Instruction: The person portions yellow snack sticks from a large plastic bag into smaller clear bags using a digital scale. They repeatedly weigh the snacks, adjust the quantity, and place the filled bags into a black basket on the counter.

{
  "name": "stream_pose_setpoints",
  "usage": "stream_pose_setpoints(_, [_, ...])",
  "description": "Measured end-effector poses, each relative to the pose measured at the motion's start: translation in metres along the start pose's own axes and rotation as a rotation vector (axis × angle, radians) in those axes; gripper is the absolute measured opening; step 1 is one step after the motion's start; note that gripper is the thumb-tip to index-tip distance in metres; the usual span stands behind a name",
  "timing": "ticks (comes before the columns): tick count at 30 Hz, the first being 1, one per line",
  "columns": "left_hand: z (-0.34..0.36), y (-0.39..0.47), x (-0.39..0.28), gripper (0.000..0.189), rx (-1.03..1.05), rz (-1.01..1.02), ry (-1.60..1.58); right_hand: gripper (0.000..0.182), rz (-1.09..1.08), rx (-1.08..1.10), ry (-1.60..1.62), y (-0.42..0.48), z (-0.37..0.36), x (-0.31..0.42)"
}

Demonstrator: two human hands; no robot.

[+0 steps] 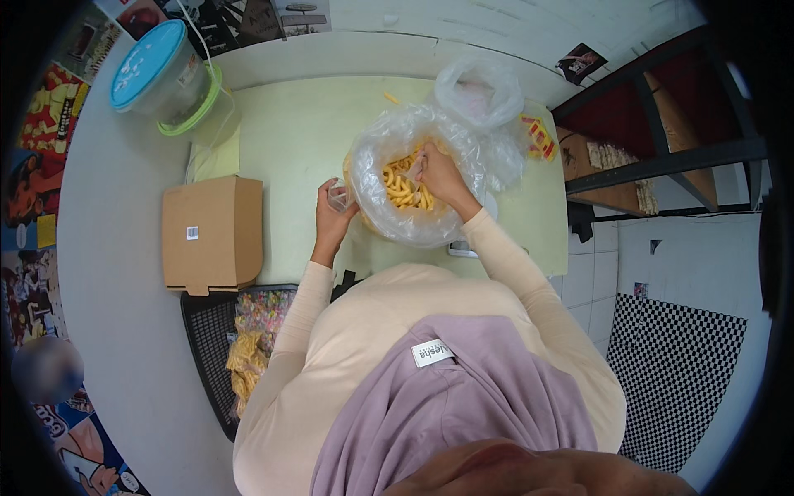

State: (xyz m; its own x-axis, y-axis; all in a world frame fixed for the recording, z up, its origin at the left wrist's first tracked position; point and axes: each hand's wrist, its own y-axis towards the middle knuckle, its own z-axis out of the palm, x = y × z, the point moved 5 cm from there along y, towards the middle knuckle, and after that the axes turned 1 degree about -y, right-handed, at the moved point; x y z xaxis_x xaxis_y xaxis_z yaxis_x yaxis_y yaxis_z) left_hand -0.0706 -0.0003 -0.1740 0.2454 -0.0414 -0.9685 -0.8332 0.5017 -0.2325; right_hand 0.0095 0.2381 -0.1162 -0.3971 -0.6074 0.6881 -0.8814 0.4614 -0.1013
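Note:
A large clear plastic bag (384,133) stands on the table with its mouth rolled open. Inside it lie many curved yellow snack sticks (403,191). My right hand (441,173) reaches into the bag's mouth, fingers closed around a small translucent plastic item (417,168) just above the snacks. What that item is exactly, I cannot tell. Left of the large bag, my left hand (334,217) holds a small clear plastic bag (339,194) between thumb and fingers, close against the large bag's side.
Behind the large bag sits another open clear bag (479,93), beside red and yellow packets (539,137). One loose snack stick (391,98) lies farther back. At left are a cardboard box (211,232), lidded tubs (152,68) and a black basket (208,347). A phone (461,249) lies near me.

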Motion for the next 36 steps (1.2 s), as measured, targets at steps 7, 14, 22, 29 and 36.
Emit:
stream_pose_setpoints(7, [0.001,-0.001,-0.005,0.074,0.007,0.040,0.052,0.019,0.131,0.067,0.242,0.001,0.004,-0.007])
stream_pose_setpoints(14, [-0.005,-0.003,-0.007,0.077,0.055,0.075,0.038,0.023,0.229,0.102,0.466,-0.003,0.001,-0.007])
stream_pose_setpoints(22, [-0.036,-0.013,-0.082,0.086,-0.047,0.324,0.346,0.023,0.264,-0.014,0.668,-0.011,-0.048,-0.001])
stream_pose_setpoints(29, [0.001,-0.028,-0.166,0.086,0.042,0.530,0.548,0.029,0.267,-0.105,0.847,-0.029,-0.100,0.002])
stream_pose_setpoints(36, [0.061,-0.033,-0.188,0.083,0.121,0.622,0.791,0.030,0.142,-0.221,0.907,-0.040,-0.150,0.016])
